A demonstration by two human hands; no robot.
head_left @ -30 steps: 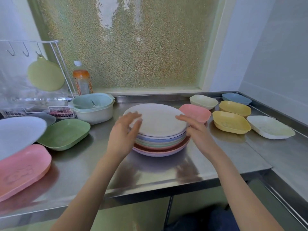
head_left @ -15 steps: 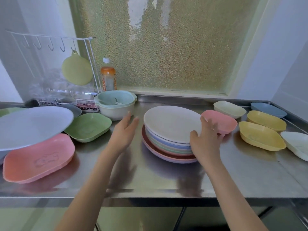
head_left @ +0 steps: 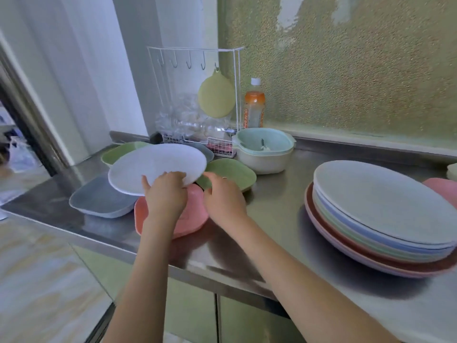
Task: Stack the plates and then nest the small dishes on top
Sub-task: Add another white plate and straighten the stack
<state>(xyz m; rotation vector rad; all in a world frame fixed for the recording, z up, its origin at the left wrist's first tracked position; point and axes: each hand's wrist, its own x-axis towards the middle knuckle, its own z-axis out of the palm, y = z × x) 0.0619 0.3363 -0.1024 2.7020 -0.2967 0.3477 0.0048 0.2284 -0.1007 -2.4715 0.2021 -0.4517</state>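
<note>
A pale white round plate [head_left: 158,167] lies tilted on top of the dishes at the counter's left. My left hand [head_left: 165,194] grips its near rim, fingers over the top. My right hand [head_left: 222,196] hovers just right of that rim with loosely curled fingers, holding nothing. Under the plate sit a pink square dish [head_left: 195,214], a grey-blue dish [head_left: 99,199] and a green dish [head_left: 232,174]. A stack of several round plates [head_left: 383,214] stands at the right, a pale one on top.
A second green dish [head_left: 118,152] lies behind the plate. A teal-and-cream bowl stack [head_left: 264,152], an orange bottle [head_left: 254,105] and a wire rack [head_left: 197,95] line the back. A small pink dish [head_left: 442,189] shows at the right edge. The steel counter [head_left: 272,219] drops off in front.
Both hands have left the plate stack and moved left. My left hand now grips the pale plate's rim. The view has swung left, so the stack sits at the right.
</note>
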